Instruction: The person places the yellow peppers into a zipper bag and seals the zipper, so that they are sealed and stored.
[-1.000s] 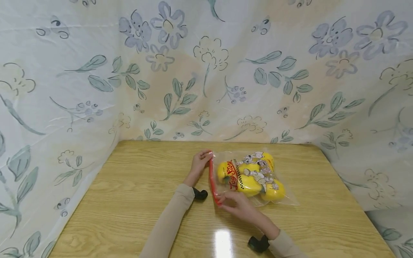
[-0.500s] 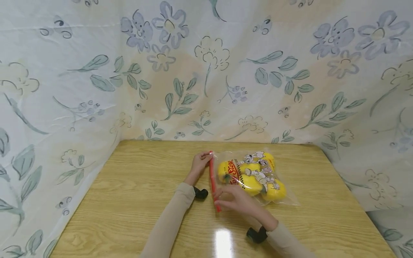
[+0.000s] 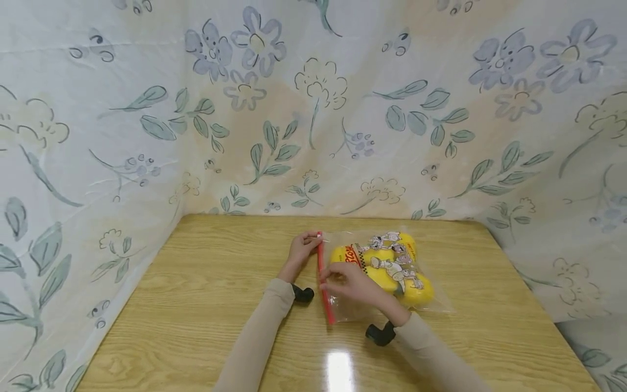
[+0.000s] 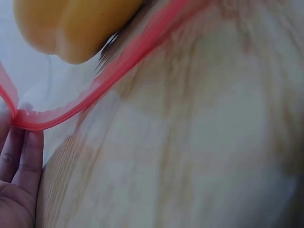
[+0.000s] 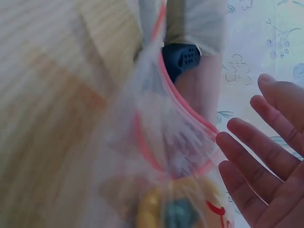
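A clear zip bag (image 3: 350, 311) printed with red lettering and cartoon figures lies on the table. Yellow bell peppers (image 3: 422, 292) fill it, one smooth and lobed pepper (image 4: 71, 33) showing in the left wrist view. Along the bag's left side runs a red zip strip (image 3: 329, 313). My left hand (image 3: 300, 253) pinches the far end of this strip. Over the strip's middle is my right hand (image 3: 356, 284). In the right wrist view its fingers (image 5: 251, 166) are extended and spread beside the red edge, gripping nothing. There the bag's mouth gapes, its two red edges apart.
The wooden table (image 3: 215, 261) extends around the bag on all sides. Floral cloth (image 3: 274, 163) hangs behind it and at both sides. A black wrist camera (image 3: 302, 294) sits on the left wrist and another black camera (image 3: 380, 334) on the right.
My right hand has let go of the strip's near end and moved away from me along it to the middle. My left hand keeps its place at the far end.
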`<state>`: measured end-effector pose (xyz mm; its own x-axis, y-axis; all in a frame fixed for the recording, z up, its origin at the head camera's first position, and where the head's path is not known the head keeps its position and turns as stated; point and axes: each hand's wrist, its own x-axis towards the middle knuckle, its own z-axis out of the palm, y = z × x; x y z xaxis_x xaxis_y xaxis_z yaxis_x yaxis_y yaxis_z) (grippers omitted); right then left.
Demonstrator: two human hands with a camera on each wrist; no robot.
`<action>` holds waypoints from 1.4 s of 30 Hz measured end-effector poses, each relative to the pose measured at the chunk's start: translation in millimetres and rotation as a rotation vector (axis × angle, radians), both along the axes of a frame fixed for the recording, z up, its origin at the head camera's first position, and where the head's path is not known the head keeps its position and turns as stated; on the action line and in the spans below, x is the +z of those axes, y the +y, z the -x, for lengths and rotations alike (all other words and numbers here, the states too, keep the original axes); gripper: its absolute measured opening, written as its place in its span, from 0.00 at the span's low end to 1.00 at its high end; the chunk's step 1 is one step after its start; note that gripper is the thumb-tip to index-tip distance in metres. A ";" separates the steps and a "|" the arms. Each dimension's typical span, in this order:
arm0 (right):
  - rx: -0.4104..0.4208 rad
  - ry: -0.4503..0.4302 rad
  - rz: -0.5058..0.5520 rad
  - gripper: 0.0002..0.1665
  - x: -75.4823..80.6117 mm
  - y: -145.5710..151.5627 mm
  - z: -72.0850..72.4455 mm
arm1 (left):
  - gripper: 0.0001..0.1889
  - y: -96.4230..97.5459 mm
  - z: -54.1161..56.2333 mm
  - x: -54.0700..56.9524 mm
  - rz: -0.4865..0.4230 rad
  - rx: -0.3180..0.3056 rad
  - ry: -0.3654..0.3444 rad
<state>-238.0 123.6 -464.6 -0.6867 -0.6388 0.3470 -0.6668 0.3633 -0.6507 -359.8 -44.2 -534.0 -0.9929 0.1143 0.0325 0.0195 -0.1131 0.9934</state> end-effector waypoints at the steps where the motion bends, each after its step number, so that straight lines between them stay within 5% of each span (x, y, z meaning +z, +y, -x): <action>1: -0.010 -0.014 -0.008 0.09 2.2 -0.9 0.8 | 0.14 -0.7 -0.2 -1.3 0.000 -0.002 0.000; 9: -0.065 -0.114 -0.071 0.10 8.3 -4.7 13.9 | 0.12 -1.4 -0.9 -14.1 -0.008 -0.001 -0.013; 28: -0.050 -0.075 -0.109 0.11 25.7 2.4 67.7 | 0.11 -5.8 -0.3 -7.4 0.016 -0.001 0.016; 42: -0.106 -0.168 -0.136 0.14 31.9 11.6 98.9 | 0.11 -4.9 1.6 -3.3 -0.044 -0.042 0.000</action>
<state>-336.9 135.3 -432.6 -0.7934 -0.5929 0.1379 -0.5065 0.5172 -0.6899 -361.4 -49.1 -537.3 -0.9872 0.1546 0.0382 0.0136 -0.1572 0.9875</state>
